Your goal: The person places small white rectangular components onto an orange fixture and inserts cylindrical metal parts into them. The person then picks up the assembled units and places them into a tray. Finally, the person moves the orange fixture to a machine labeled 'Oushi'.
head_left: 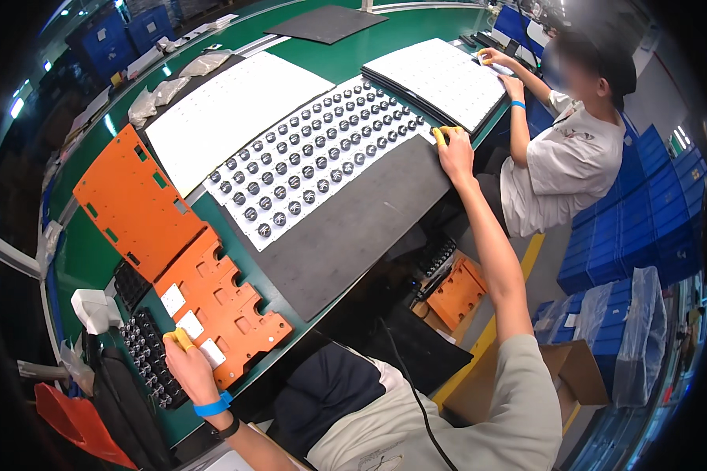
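The knobbed white board (250, 228) looks bendy, best held by edges; right hand (456, 157) at its corner, left hand (190, 369) well apart, fingers' grip I can't tell.

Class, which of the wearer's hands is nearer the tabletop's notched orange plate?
Left. Left hand: close by the plate; right hand: at the far end of the black mat.
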The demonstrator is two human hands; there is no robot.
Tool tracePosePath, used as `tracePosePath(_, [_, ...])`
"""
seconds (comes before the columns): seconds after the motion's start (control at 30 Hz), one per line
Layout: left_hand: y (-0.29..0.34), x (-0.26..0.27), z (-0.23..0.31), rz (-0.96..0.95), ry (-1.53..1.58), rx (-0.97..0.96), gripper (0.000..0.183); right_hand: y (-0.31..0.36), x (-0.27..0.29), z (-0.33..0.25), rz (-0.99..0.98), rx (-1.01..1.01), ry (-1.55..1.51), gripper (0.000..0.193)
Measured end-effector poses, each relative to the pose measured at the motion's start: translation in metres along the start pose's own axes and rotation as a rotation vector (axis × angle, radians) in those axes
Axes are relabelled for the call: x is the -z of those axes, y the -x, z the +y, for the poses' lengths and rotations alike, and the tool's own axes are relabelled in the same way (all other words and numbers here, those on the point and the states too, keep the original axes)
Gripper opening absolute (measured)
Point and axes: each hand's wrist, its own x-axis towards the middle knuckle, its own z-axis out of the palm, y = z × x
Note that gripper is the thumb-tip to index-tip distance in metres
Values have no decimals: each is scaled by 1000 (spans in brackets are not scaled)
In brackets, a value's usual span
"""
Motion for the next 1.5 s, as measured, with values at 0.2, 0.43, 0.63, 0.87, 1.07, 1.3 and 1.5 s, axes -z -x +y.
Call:
tracePosePath(0.2, [0,0,-3,38,34,-47,14,0,-2,1,9,0,-7,37])
tracePosePath(0.43, [0,7,0,63,70,-32,16,-2,0,4,28,-1,-29,34])
tracePosePath(0.63, [43,27,25,-2,931,77,16,10,34,-53,327,136,-383,26])
tracePosePath(0.87, [89,-9,87,-1161,2257,821,39,137,137,-237,1,616,-887,30])
tracePosePath(1.07, [103,-30,115,-1072,2157,760,25,185,154,-277,-309,552,-1049,36])
tracePosePath(1.3, [92,-31,134,-822,1538,413,34,180,155,-245,-316,421,-1010,27])
tracePosePath(1.5, [72,-32,123,-365,1677,658,46,120,106,-170,-99,187,-647,22])
